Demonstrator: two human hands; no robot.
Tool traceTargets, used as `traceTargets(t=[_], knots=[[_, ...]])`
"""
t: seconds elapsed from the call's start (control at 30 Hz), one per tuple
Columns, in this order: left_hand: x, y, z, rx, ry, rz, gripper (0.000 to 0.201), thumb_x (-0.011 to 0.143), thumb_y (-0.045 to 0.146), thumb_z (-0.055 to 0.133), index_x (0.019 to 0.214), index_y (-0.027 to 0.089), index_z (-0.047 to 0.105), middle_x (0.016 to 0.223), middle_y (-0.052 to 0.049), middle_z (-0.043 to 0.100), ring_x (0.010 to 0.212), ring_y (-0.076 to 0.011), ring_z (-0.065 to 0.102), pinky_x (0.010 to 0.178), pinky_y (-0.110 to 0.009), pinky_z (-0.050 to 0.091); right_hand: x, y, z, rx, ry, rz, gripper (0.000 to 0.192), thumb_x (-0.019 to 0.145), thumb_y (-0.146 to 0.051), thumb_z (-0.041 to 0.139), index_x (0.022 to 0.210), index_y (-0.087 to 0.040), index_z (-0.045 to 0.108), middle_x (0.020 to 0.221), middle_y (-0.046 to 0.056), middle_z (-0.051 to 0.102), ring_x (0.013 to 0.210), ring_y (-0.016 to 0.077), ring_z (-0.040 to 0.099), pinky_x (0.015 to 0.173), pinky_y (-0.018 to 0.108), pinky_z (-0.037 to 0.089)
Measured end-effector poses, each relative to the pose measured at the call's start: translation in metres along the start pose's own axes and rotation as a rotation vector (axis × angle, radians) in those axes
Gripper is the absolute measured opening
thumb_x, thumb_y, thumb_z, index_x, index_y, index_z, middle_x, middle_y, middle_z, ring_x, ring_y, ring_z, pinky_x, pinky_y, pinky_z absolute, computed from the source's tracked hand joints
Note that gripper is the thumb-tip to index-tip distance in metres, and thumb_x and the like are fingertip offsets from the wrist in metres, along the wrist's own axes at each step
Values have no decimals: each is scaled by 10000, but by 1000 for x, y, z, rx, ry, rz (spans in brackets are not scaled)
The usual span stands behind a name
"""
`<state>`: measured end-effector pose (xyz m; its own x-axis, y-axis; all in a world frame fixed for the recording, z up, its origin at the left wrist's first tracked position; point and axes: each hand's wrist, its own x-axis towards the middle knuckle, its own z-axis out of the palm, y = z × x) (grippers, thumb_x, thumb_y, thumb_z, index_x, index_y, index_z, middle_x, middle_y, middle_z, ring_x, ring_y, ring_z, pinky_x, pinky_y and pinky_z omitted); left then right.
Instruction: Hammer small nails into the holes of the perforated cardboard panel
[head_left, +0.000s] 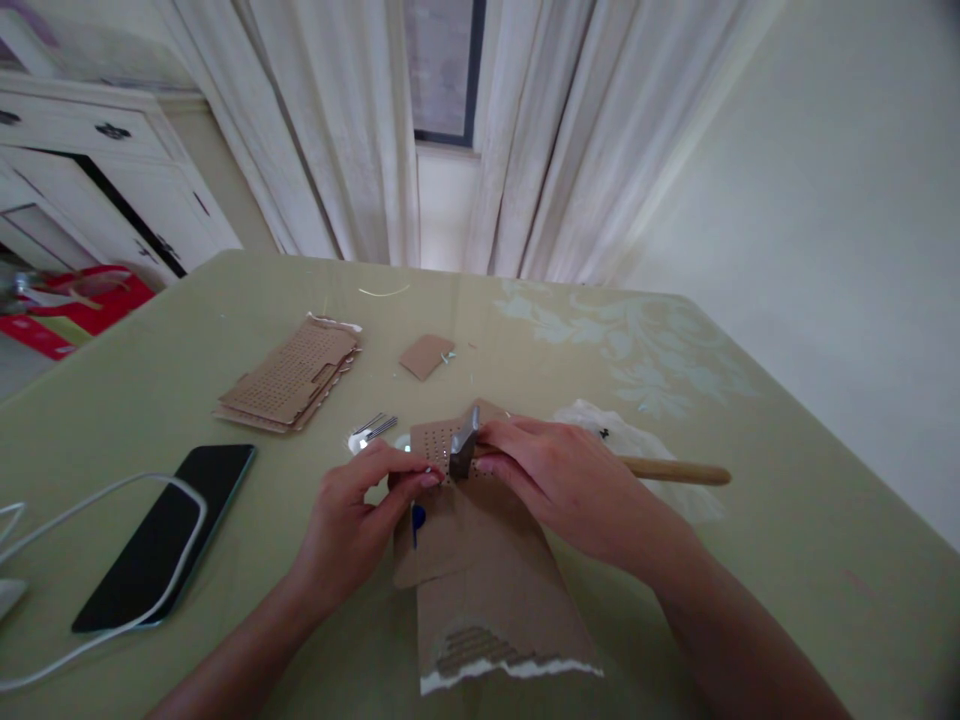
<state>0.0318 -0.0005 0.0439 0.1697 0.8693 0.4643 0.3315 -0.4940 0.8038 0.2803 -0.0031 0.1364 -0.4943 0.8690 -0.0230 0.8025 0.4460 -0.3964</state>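
Gripped in the right hand [570,475], close behind its metal head, was a hammer [464,445] with a wooden handle that stuck out to the right; the left hand [356,510] had thumb and index fingertip pinched together just beside the head, and whether they held something tiny could not be told. Both forearms reached in from the near edge, wrists bent toward each other, the right hand palm down. Long white curtains [360,130] hung behind a pale green table [750,470]. Under the hands, at the table's middle, lay layered brown cardboard [499,600], torn at its near end and punched with rows of holes beneath the hammer head; its small blue mark was unreadable. To the left lay a black smartphone [154,555], crossed by a white cable [201,520]. Beyond it was a stack of punched cardboard [296,370], then a small cardboard square [425,357], and finally some thin metal pins [379,427] near the left hand.
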Motion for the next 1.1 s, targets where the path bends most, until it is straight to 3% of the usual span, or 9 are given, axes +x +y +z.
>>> traceTargets(t=[0.53, 1.1], knots=[[-1, -1, 1, 18, -14, 42, 88, 981, 215, 807, 961, 284, 859, 836, 46, 842, 709, -134, 736, 680, -226, 549, 1, -3, -2, -1, -53, 28, 198, 1194, -286, 554, 1203, -200, 731, 1168, 104, 818, 1060, 292, 781, 931, 414, 535], [2, 1, 1, 6, 0, 38, 88, 969, 215, 810, 940, 281, 860, 815, 40, 844, 684, -140, 741, 661, -239, 551, 0, -4, -2, 18, -49, 44, 201, 1194, -271, 541, 1204, -206, 731, 1172, 102, 816, 1054, 291, 784, 921, 420, 540]])
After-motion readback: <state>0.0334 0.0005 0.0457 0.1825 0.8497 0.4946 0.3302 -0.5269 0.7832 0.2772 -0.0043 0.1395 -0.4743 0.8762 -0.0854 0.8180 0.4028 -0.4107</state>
